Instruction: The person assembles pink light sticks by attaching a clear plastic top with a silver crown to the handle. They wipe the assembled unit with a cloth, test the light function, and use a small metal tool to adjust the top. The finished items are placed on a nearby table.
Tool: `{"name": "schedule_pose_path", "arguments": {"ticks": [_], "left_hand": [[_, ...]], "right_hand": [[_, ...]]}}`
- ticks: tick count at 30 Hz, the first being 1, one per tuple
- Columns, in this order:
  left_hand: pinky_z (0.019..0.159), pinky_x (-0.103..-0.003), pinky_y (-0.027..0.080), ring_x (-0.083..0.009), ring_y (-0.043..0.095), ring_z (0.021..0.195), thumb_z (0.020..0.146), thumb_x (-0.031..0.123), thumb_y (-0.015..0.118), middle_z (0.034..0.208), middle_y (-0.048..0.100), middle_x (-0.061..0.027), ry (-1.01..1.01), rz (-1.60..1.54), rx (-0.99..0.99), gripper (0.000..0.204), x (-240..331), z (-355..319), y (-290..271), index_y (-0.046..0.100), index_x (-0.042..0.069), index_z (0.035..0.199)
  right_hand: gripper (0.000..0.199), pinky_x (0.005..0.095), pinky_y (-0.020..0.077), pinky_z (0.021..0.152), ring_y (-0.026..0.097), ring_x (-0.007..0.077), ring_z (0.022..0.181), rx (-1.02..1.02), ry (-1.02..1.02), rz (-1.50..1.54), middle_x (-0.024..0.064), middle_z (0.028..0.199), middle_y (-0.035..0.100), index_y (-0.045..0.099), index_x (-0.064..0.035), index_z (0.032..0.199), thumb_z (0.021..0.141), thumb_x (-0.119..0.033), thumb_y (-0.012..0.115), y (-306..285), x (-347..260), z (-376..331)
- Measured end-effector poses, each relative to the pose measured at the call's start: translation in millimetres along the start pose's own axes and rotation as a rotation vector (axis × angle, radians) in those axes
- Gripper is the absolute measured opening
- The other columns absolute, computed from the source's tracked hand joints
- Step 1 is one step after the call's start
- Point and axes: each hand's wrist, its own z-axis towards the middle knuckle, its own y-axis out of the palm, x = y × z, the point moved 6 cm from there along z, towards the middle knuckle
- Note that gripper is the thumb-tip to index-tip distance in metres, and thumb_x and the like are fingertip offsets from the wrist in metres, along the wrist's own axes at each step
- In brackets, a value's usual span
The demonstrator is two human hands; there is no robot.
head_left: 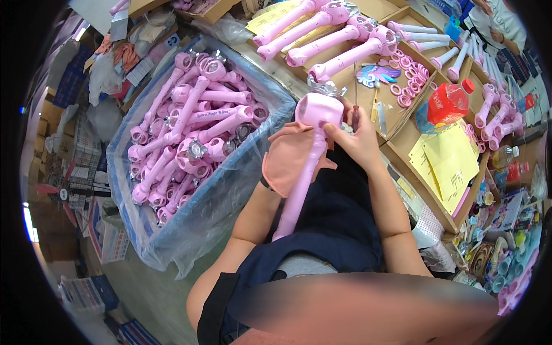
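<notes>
Hemmed in on left by blue lined bin (195, 227), heaped with pink wands (190, 112); on right by cardboard tray (420, 194) with yellow papers (451, 164) and red-labelled bottle (445, 106). Shut off at far side by row of wands (322, 37) overhanging near edge of table trays. Most open toward body: over dark apron (339, 224) and bare floor (155, 282) at lower left. Holding pink wand (309, 169) between the two, in front of torso, head just short of row, handle slanting down-left to lap. Tight near head, looser down handle. Curling left hand (284, 164), in coral glove, round wand's neck from left, passing behind handle; can't see all fingertips. Reaching up with right hand (359, 141), bare, thumb pressed on wand head, fingers folded about dark-red screwdriver handle (355, 118) with thin shaft pointing away from body. Bent at both elbows, with forearms converging on wand.
</notes>
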Motion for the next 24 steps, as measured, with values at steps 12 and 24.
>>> {"name": "schedule_pose_path", "arguments": {"ticks": [12, 24], "left_hand": [[0.066, -0.029, 0.048, -0.0139, 0.046, 0.073, 0.098, 0.063, 0.039, 0.087, 0.041, -0.0022, 0.112, -0.057, 0.281, 0.057, 23.4, 5.8, 20.6, 0.049, 0.009, 0.113], [0.086, -0.038, 0.035, -0.0198, 0.060, 0.081, 0.048, 0.018, 0.074, 0.084, 0.064, 0.0025, 0.461, 2.057, 0.135, 0.034, 40.5, -8.6, 39.7, 0.063, 0.015, 0.081]], "right_hand": [[0.015, 0.0346, 0.0464, 0.052, 0.060, 0.0234, 0.060, -0.131, -0.379, -0.550, 0.0063, 0.069, 0.060, 0.066, -0.0097, 0.095, 0.085, -0.020, 0.073, -33.0, -59.1, -52.5], [0.016, 0.0345, 0.0467, 0.053, 0.059, 0.0235, 0.062, -0.083, -0.371, -0.502, 0.0071, 0.074, 0.060, 0.068, -0.0070, 0.095, 0.081, -0.011, 0.075, -38.9, -51.9, -36.4]]}}
